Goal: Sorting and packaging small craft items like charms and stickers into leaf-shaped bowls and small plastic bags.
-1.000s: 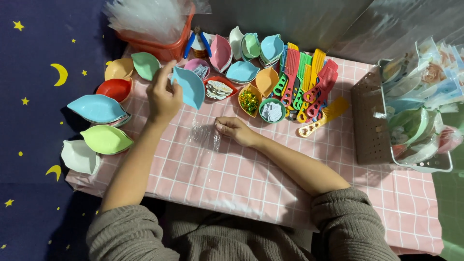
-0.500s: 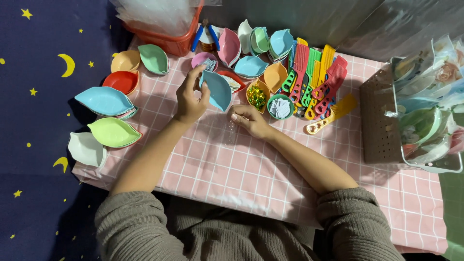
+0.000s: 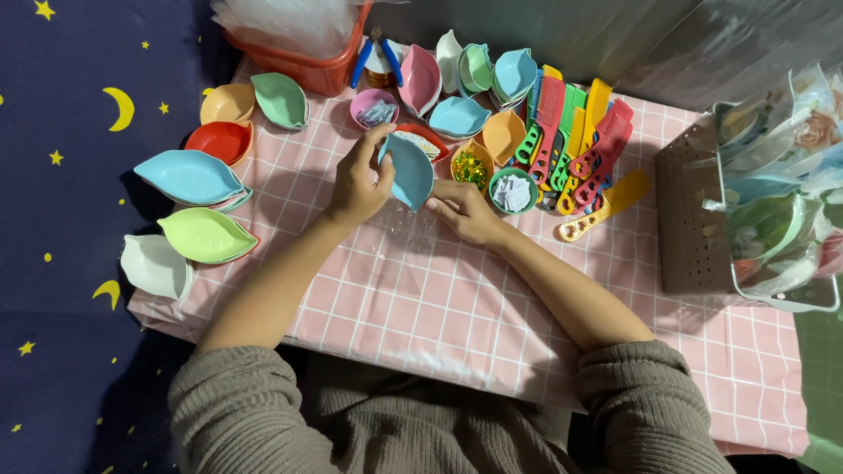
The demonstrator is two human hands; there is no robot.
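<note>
Holding a blue dish (image 3: pixel 409 170) upright on its edge, the left hand (image 3: pixel 358 183) grips it with thumb and fingers at the 11 o'clock part of the pink checked cloth (image 3: pixel 421 307). The right hand (image 3: pixel 464 211) lies just beside it at 3 o'clock, fingers half curled, touching the dish's lower edge and a clear plastic bag (image 3: pixel 406 235) that lies on the cloth below; whether it pinches the bag cannot be told.

The dish could slip, because only fingertips hold it and it stands tilted. If it falls toward 1 o'clock, it may knock the small cup of gold bits (image 3: pixel 471 167) or the green cup of white pieces (image 3: pixel 512 190), which stand very near, and spill them. The clear bag is hard to see and could slide under the wrist.

As for packages: a red basket (image 3: pixel 325 61) with clear bags stands at 11 o'clock on the far edge. At 3 o'clock, a brown perforated crate (image 3: pixel 689 219) holds wrapped, finished dishes in clear film, pale blue, green and pink. Coloured combs (image 3: pixel 580 145) lie at 1 o'clock. Leaf-shaped dishes in blue (image 3: pixel 186 177), green (image 3: pixel 205 235) and white (image 3: pixel 155 267) are stacked at 9 o'clock. No label can be read.
</note>
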